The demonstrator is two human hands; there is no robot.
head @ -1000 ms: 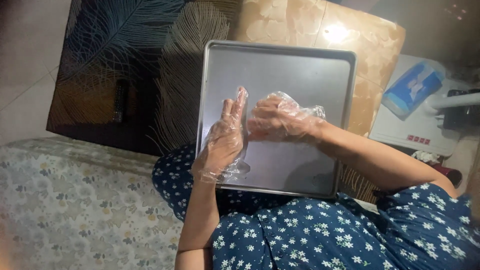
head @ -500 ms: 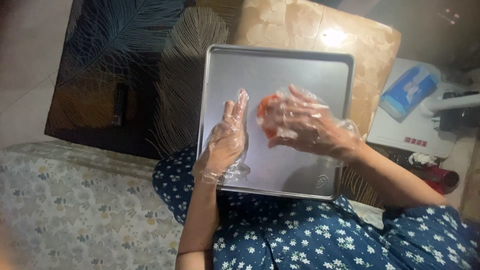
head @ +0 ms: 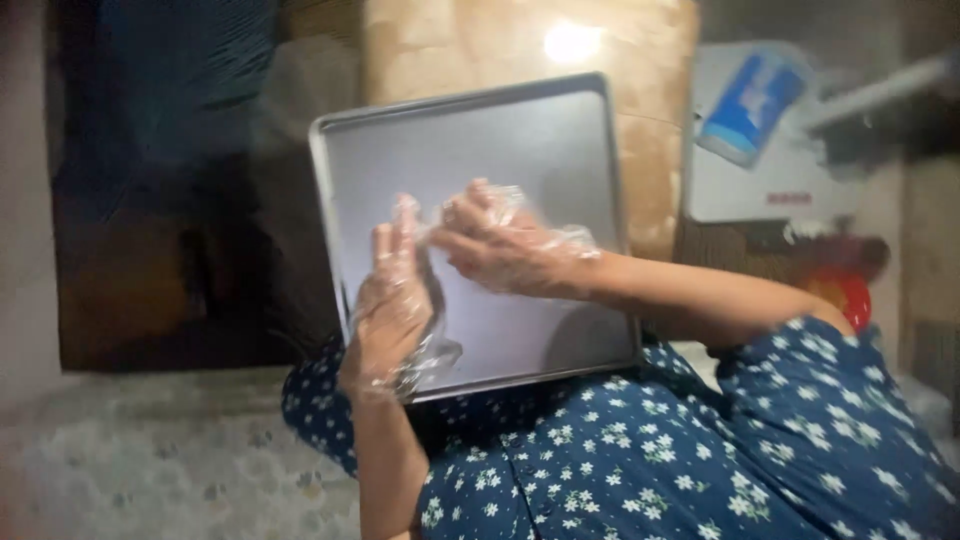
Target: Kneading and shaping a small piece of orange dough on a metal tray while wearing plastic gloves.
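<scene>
Two hands in thin clear plastic gloves work over a bare metal baking tray [head: 560, 150] that rests across the person's lap. Left hand [head: 392, 300] lies at about 8 o'clock on the tray, near its left rim, fingers straight, close together and pointing toward 12 o'clock; it grips nothing, and loose glove film bunches at the wrist. Right hand [head: 495, 245] sits near the tray's centre, reaching in from 3 o'clock, fingers curled loosely inward toward the left fingertips; motion blur hides whether anything lies inside the curl. Both hands are just beside each other, fingertips nearly meeting.

Tray: raised rim on all four sides, flat floor, nothing resting on it apart from the hands. Open floor remains from 12 to 2 o'clock and along the lower right; the near edge sits against the blue flowered dress [head: 700, 450].

Surroundings: tan padded surface [head: 480, 40] past the tray's far edge at 12 o'clock; white box with a blue packet [head: 748, 105] at 2 o'clock, well apart; red object [head: 845, 295] at 3 o'clock, blurred; patterned covering [head: 150, 460] at 8 o'clock.
</scene>
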